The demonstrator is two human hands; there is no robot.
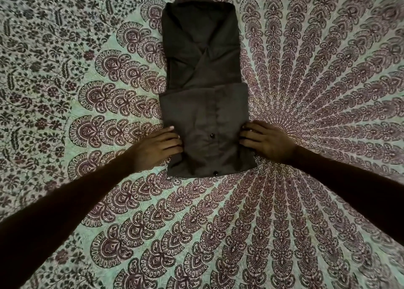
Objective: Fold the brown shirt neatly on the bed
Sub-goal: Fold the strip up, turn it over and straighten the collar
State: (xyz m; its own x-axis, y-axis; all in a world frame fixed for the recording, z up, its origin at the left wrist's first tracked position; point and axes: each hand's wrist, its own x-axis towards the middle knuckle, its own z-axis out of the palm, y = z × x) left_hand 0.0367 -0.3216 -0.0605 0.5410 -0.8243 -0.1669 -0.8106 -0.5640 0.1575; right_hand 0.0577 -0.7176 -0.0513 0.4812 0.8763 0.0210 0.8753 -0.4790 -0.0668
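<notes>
The brown shirt (203, 70) lies on the bed as a long narrow strip, sleeves folded in across its back. Its near end is turned up over itself, showing the button placket with two dark buttons. My left hand (156, 148) rests at the left edge of that folded-over part, fingertips tucked under the cloth. On the opposite edge sits my right hand (264, 141), its fingers curled around the fabric. Both hands grip the same fold, level with the upper button.
A bedsheet (218, 223) with a green ground and a maroon peacock-feather print covers the whole bed and fills the view around the shirt. Dark sleeves cover both of my forearms.
</notes>
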